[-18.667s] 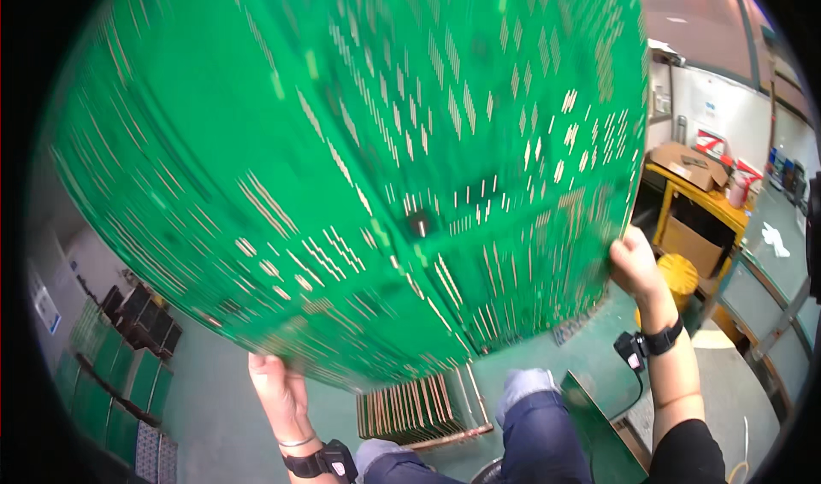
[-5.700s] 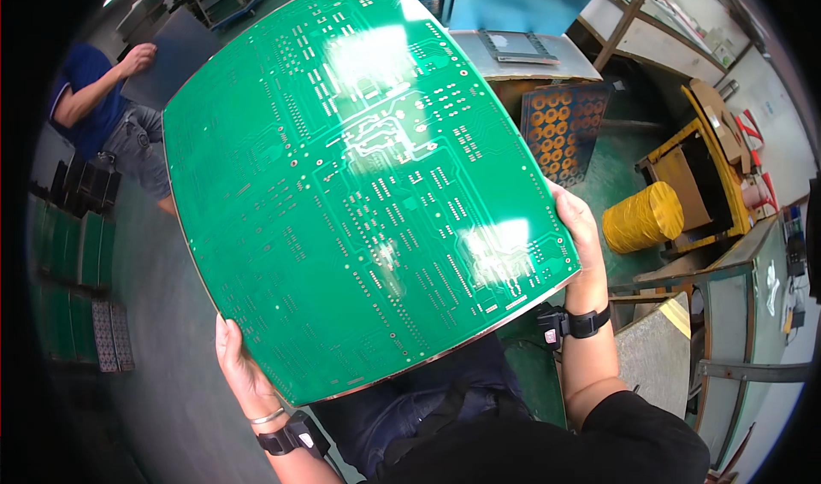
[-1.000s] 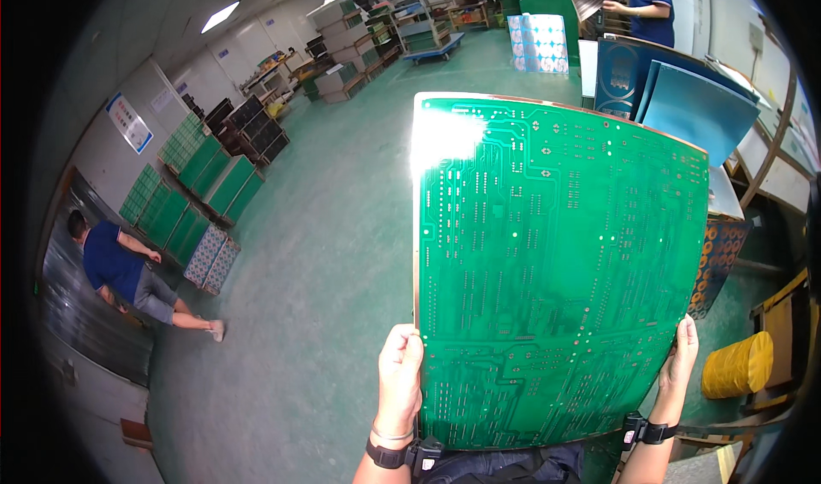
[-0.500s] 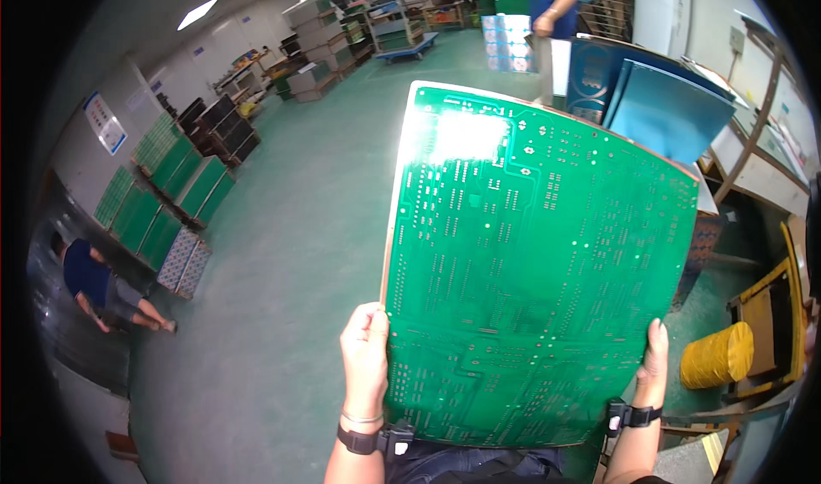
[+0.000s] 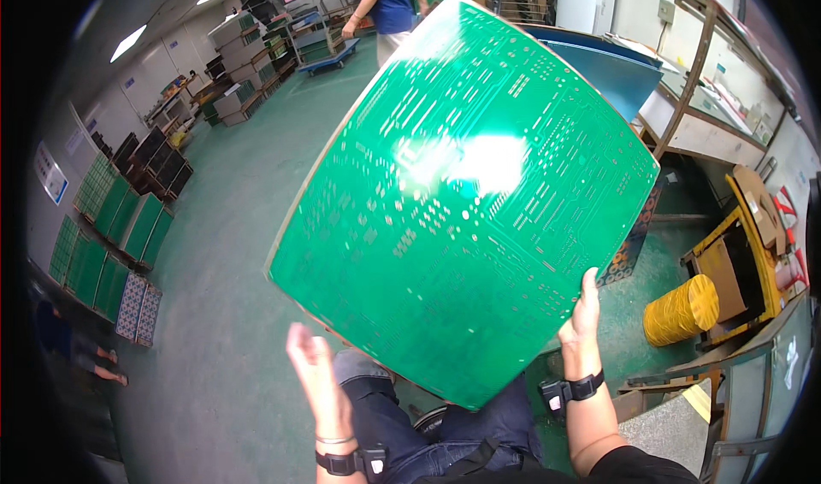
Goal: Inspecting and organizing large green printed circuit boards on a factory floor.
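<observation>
A large green printed circuit board [image 5: 445,287] is held up tilted in front of me, with bright glare across its middle. My right hand [image 5: 583,321] grips its lower right edge, thumb on the face and the other fingers hidden behind. Just off the lower left edge is my left hand [image 5: 318,381], fingers stretched out and slightly blurred, holding nothing. Both wrists wear black straps with small boxes.
A yellow cylinder [image 5: 682,310] stands at right by a yellow-framed rack [image 5: 740,262]. Blue panels [image 5: 603,73] lean behind the board. Green board stacks [image 5: 107,219] line the left wall. One person in blue [image 5: 386,5] is ahead, another [image 5: 64,334] at far left.
The board has turned clockwise and shifted left, and shows a different circuit pattern. My left hand has let go of its left edge; my right hand still grips it. The person ahead appears farther left.
</observation>
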A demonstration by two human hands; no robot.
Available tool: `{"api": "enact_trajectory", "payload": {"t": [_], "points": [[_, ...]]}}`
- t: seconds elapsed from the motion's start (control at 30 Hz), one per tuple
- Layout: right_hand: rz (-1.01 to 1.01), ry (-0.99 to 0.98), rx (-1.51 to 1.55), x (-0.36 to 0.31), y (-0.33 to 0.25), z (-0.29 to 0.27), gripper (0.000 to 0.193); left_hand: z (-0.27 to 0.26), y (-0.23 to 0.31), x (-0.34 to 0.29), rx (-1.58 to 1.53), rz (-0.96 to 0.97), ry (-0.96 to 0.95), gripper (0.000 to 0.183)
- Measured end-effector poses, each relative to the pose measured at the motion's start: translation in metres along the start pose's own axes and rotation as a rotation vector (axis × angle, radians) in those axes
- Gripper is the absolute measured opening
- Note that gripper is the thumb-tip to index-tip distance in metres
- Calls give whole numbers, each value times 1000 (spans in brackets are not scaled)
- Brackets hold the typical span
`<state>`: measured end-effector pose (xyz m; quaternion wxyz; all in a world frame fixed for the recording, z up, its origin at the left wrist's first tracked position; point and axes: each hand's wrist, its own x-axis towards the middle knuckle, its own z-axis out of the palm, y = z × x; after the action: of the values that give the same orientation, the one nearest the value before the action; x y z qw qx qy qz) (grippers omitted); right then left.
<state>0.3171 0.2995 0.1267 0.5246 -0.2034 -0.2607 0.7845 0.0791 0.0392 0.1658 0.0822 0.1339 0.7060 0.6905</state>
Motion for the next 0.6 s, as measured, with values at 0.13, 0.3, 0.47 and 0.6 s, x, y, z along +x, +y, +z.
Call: {"api": "enact_trajectory", "payload": {"t": [0.13,0.3,0.47,0.6], "points": [[75,-104,40,-28,26,19,47,18,-17,-17,-596,-372,-335,45],[182,-155,-84,-56,27,-14,43,1,-31,2,-489,-280,75,39],[73,271,115,-46,-9,-98,31,-53,-57,12,-279,-300,99,35],[355,375,-477,-78,-24,-126,29,-91,-94,10,-203,-411,103,34]]}}
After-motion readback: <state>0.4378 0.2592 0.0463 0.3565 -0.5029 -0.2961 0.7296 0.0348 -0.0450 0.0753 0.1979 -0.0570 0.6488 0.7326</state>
